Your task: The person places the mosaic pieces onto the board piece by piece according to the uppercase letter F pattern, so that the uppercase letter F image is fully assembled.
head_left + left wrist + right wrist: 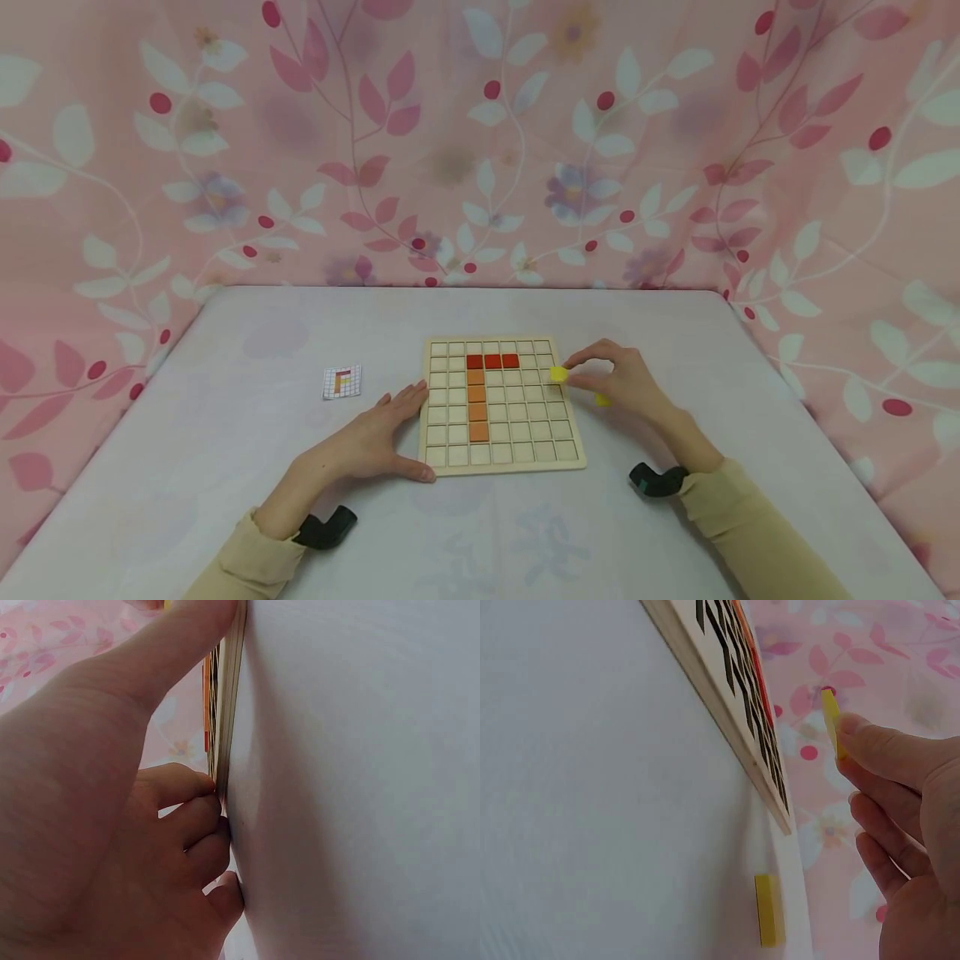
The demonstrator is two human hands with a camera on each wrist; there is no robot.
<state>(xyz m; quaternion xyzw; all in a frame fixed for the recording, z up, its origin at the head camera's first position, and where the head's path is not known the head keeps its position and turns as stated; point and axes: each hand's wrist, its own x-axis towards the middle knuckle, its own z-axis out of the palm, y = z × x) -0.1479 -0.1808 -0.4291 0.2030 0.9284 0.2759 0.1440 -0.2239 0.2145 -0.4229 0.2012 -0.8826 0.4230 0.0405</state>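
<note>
A square wooden grid board [525,431] lies flat on the table. In the head view, three red tiles [492,362] form a row near its top, with several orange tiles [477,412] in a column below the leftmost one. My left hand [367,442] rests along the board's left side, fingers at the edge and thumb by the near left corner. Between thumb and forefinger, my right hand [630,385] pinches a yellow tile [830,712] above the board's right edge. Another yellow tile [767,911] lies on the table right of the board, partly hidden by the right hand in the head view.
Left of the board, a small paper card [342,382] shows a grid with a coloured pattern. A white cloth [510,533] covers the table. Pink floral fabric [465,142] hangs behind and at both sides. Each wrist wears a black camera mount [657,480].
</note>
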